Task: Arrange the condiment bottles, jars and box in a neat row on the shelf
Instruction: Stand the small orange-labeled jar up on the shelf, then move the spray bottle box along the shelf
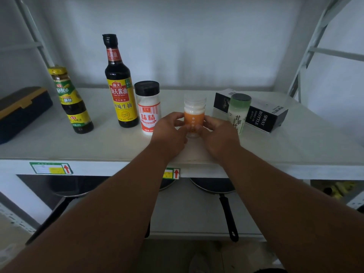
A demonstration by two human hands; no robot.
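Grip: your left hand and your right hand both clasp the orange-label jar, fingers curled round its lower half from either side, thumbs on the near face.
Jar in hand: clear, white powder inside, clear cap, upright on the shelf, roughly midway along its length and nearer the front edge than the other containers.
Left neighbour: the black-capped jar with the red and white label stands upright just beside your left hand.
Further left: the tall soy sauce bottle stands close beside that jar; the short yellow-capped sauce bottle stands well apart from it, toward the left end.
Right neighbour: the green-label jar with a dark cap stands upright just beside your right hand.
Box: the black spray bottle box lies on its side behind the green-label jar, skewed to the shelf's front edge.
Left end: a dark case with a yellow latch lies there.
Below: frying pans rest on the lower shelf, handles pointing toward you.
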